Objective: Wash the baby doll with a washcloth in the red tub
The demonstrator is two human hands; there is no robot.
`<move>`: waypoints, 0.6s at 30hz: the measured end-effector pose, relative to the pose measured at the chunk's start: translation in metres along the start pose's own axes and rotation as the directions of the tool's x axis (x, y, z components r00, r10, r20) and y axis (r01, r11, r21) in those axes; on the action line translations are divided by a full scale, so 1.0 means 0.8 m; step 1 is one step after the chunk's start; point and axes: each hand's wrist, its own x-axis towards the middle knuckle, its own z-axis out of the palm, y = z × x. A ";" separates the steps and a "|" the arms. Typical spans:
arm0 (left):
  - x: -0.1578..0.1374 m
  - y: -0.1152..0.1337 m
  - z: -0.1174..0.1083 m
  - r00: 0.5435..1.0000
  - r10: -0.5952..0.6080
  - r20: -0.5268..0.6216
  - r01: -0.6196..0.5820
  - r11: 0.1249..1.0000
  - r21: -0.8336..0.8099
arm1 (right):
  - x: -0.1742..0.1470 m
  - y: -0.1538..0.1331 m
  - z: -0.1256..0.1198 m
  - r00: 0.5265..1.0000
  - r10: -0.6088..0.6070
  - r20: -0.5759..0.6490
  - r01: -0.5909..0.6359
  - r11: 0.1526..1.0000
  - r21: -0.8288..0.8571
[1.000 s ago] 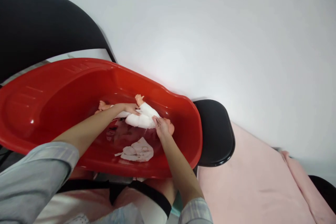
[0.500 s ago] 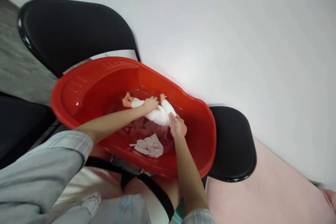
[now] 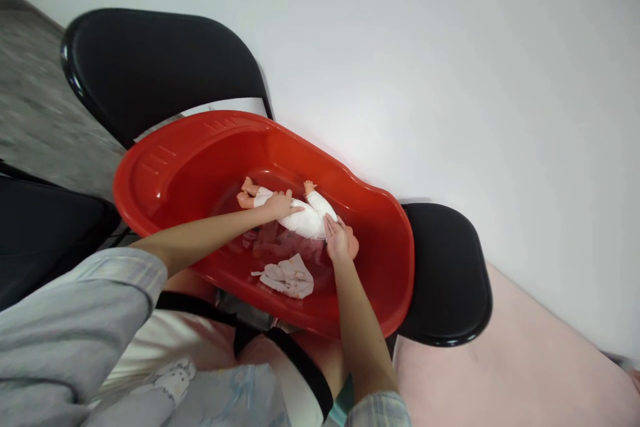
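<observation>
White wall is filling the background, while grey flooring is being shown at the far left and a pink bed cover at the lower right. Nearest the camera, light checked sleeves are being worn on both forearms, which are being stretched forward into a red plastic tub. Inside the tub, on its near side, a crumpled white cloth is lying apart from both hands. Just beyond it, a doll dressed in white is being laid lengthwise on the tub floor, its bare feet pointing left and its head at the right. The left hand is being rested on the doll's legs and lower body, its fingers spread loosely and pressed flat, not closed around anything. The right hand is being placed against the doll's head and shoulder, its fingers extended and lying open on the white clothing. Behind the tub, a black chair back is being seen, and a second black chair seat is sitting at the tub's right end
</observation>
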 end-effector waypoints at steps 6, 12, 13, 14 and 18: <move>0.000 0.003 -0.006 0.996 0.087 -0.018 -0.084 0.990 0.111 | -0.001 0.002 0.000 1.000 -0.005 -0.005 0.005 1.000 0.015; 0.008 -0.004 -0.006 0.991 0.133 -0.020 -0.129 0.983 0.131 | -0.003 0.001 0.003 1.000 -0.014 -0.017 0.013 0.999 -0.050; 0.010 -0.005 -0.006 0.989 0.143 -0.025 -0.139 0.983 0.117 | -0.004 0.002 0.004 1.000 -0.025 -0.017 0.023 0.997 -0.077; 0.012 -0.006 -0.005 0.988 0.149 -0.032 -0.146 0.984 0.102 | -0.005 0.003 0.005 0.999 -0.041 -0.025 0.038 0.993 -0.116; 0.021 -0.012 0.001 0.985 0.170 -0.027 -0.168 0.983 0.077 | -0.013 0.020 0.008 0.962 -0.266 -0.064 0.209 0.867 -0.453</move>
